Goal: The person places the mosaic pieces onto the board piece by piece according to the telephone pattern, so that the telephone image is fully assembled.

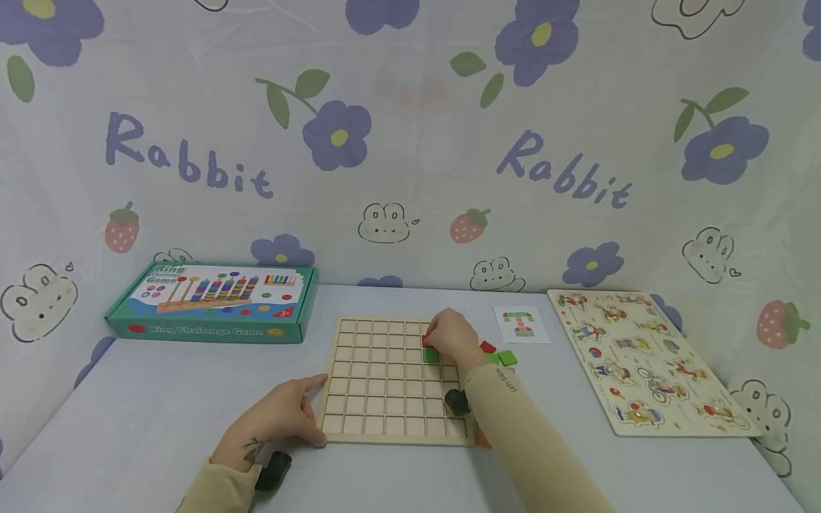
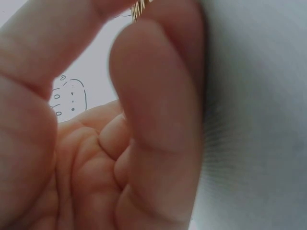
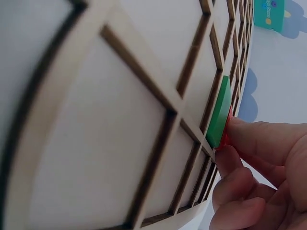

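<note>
A wooden grid board [image 1: 385,377] lies flat on the table. My left hand [image 1: 276,420] touches its left edge, thumb near the lower corner and index finger higher up; the left wrist view shows that hand's fingers [image 2: 153,96] close up. At the board's upper right, my right hand [image 1: 454,338] pinches a red piece [image 1: 425,341] between thumb and fingers. A green tile [image 1: 430,355] sits in the grid just below it. In the right wrist view the red piece [image 3: 229,127] is against the green tile [image 3: 219,112], held by the right hand [image 3: 264,172].
Right of the board lie red and green tiles [image 1: 507,358], partly behind the right arm, with an orange piece [image 1: 483,438] lower down. A pattern card [image 1: 522,325] lies behind them. A picture puzzle board [image 1: 648,363] is at right, a green game box [image 1: 212,303] at back left.
</note>
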A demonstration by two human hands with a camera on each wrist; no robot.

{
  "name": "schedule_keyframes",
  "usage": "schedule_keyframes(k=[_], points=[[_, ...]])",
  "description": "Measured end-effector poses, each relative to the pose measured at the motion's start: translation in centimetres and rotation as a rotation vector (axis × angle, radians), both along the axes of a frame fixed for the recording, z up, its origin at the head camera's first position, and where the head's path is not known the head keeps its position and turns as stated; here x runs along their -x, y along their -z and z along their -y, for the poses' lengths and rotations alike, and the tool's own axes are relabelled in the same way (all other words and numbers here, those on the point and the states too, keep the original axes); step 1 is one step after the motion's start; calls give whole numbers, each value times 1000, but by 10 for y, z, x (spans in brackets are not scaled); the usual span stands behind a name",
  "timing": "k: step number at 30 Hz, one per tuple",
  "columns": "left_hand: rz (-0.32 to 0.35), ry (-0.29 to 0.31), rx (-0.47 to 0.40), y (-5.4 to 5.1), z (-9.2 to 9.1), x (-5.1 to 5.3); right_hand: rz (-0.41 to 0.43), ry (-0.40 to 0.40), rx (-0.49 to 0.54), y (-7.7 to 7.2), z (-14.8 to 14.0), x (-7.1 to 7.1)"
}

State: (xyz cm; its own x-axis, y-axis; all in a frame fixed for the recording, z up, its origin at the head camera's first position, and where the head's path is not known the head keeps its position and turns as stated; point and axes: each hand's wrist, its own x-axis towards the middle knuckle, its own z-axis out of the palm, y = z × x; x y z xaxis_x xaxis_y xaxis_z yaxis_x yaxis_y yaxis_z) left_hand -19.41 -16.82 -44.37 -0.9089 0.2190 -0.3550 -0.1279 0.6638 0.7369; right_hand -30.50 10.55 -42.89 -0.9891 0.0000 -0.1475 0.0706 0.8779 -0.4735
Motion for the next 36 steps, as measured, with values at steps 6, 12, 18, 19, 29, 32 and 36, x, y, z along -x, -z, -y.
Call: schedule_keyframes(k=[6, 12, 18, 19, 29, 32, 36], points=[[-3, 3, -4, 0, 0, -1, -49, -22, 93, -6, -10, -4], [-9, 5, 7, -1, 0, -1, -58, 2, 404, -16, -46, -5], [-10, 6, 8, -2, 0, -1, -17, 131, 497, -20, -89, -16], [-11, 7, 7, -2, 1, -1, -8, 148, 511, -19, -96, -18], [-13, 0, -6, -1, 1, -1, 138, 186, 397, 2, -143, -31], [-16, 3, -8, 0, 1, -1, 166, 155, 356, 7, -148, -32], [-15, 9, -19, 2, 1, -1, 188, 144, 350, 11, -149, -34]])
